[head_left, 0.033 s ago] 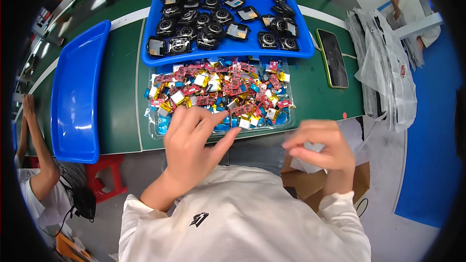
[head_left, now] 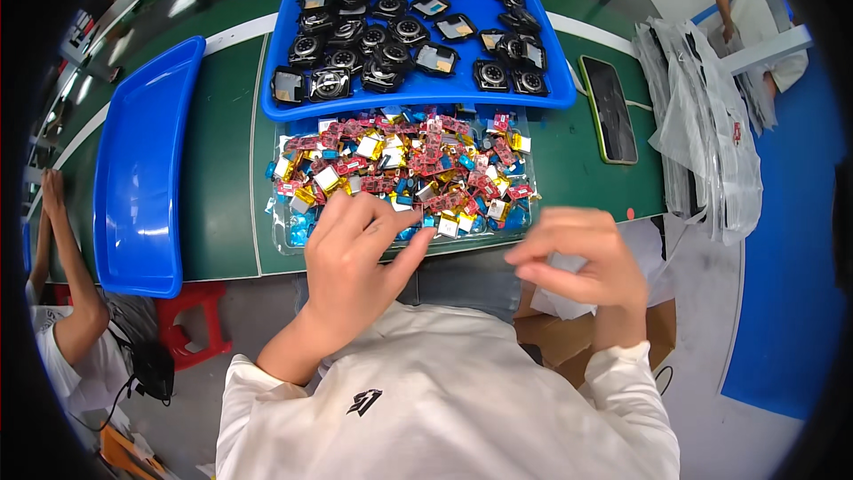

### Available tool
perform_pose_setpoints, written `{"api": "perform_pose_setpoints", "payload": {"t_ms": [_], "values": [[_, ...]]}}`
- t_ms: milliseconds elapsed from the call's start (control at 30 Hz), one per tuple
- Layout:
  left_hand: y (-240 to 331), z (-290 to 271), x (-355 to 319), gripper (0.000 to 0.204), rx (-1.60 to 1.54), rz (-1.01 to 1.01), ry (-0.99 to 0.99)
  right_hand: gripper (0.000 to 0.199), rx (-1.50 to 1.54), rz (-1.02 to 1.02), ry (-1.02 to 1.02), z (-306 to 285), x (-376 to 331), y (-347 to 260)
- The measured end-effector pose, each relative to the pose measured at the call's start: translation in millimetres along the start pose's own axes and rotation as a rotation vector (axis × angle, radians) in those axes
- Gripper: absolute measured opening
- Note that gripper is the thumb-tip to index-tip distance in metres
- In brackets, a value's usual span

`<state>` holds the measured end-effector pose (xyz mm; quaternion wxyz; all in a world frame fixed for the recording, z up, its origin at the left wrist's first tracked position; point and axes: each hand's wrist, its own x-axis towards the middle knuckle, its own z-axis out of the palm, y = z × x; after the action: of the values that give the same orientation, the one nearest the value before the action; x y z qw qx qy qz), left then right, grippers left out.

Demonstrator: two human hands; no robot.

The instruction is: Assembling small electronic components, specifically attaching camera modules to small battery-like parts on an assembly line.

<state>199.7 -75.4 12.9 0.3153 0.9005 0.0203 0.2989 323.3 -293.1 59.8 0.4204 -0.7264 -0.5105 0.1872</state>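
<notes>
My left hand (head_left: 351, 244) is over the near edge of a clear plastic tray (head_left: 286, 247), thumb and forefinger apart, with nothing visible between them. That tray is heaped with small parts (head_left: 426, 160): red printed pieces, silver-white blocks with yellow film, and blue bits. My right hand (head_left: 586, 258) is in the air off the table's front edge, right of the tray. Its fingers are bent, with the thumb close under the forefinger; blur hides whether anything is between the tips. Behind the parts, a blue tray (head_left: 569, 89) holds several black watch cases (head_left: 391, 53), lying at various angles.
A bare blue tray (head_left: 138, 178) lies at the left of the green table (head_left: 222, 169). To the right are a phone (head_left: 608, 111) with a cable and hanging clear plastic bags (head_left: 706, 124). A cardboard box (head_left: 569, 342) is below. Other people's arms show at left and far right.
My right hand has shifted a little left and upward, toward the parts tray. My left hand has moved very slightly to the right.
</notes>
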Motion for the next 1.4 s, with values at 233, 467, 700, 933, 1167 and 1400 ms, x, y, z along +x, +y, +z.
{"api": "perform_pose_setpoints", "payload": {"t_ms": [233, 467, 700, 933, 1167, 1400], "values": [[-8.0, -20.5, 9.8, 0.009, -0.425, -0.306, -0.024, 0.014, -0.175, -0.361, 0.039, 26.8, 90.2, 7.6], [-23.4, -34.9, 27.1, 0.007, -0.736, -0.350, 0.002, 0.007, 0.212, -0.106, -0.198, 8.9, 118.2, 8.1], [-33.4, -44.2, 56.6, 0.015, -0.593, -0.096, -0.116, 0.008, 0.651, 0.154, -0.308, 5.1, 125.5, 15.4], [-23.7, -38.5, 68.5, 0.004, -0.371, -0.329, -0.205, 0.009, 0.560, 0.183, -0.188, 2.0, 121.0, 24.2], [-13.7, -23.2, 76.5, 0.012, -0.320, -0.356, -0.060, 0.007, 0.183, -0.018, 0.078, 13.2, 118.1, 32.5], [-31.3, -12.6, 73.9, 0.014, -0.583, -0.485, -0.176, 0.014, 0.361, -0.024, 0.144, 8.2, 121.9, 36.4]]}}
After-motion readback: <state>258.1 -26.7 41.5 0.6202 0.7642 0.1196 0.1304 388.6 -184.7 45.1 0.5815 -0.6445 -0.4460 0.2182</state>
